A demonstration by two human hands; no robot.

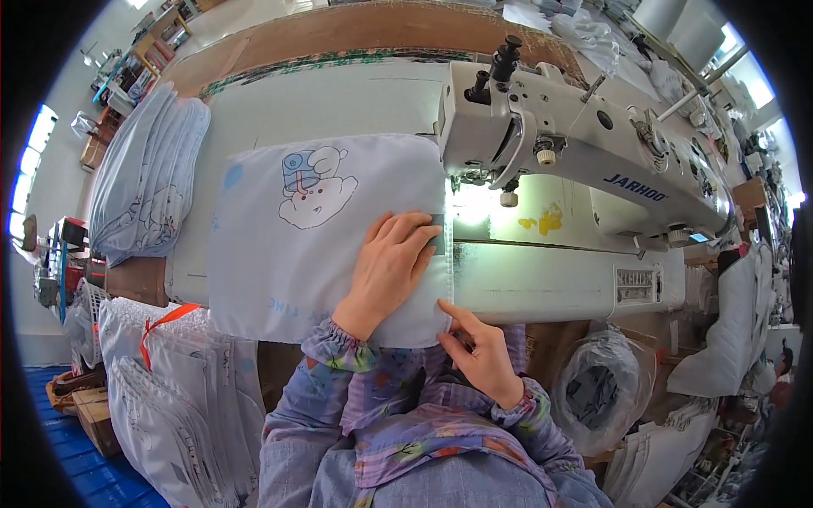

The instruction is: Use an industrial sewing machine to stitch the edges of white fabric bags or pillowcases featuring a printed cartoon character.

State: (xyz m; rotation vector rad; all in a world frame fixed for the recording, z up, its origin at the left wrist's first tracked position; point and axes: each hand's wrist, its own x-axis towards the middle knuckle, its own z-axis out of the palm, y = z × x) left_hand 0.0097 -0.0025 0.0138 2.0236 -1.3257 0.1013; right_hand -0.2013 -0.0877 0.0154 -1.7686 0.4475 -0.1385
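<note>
A white fabric panel (254,254) with a printed cartoon animal and pale blue print lies on the sewing machine bed. Its right edge runs up to the needle area of the white sewing machine (584,144), under a bright lamp. Flat on the panel, near that edge, rests my left hand (385,267), fingers stretched out together. By its fingertips shows a small grey patch (439,233). My right hand (483,351) grips the panel's lower right edge between thumb and fingers; the fingers underneath are hidden.
A stack of folded white fabric pieces (152,173) lies at the left of the table. More panels (165,415) hang below it, with a red-orange strap (165,326). A clear plastic bag (601,385) sits below the bed at right, near white padded fabric (720,339).
</note>
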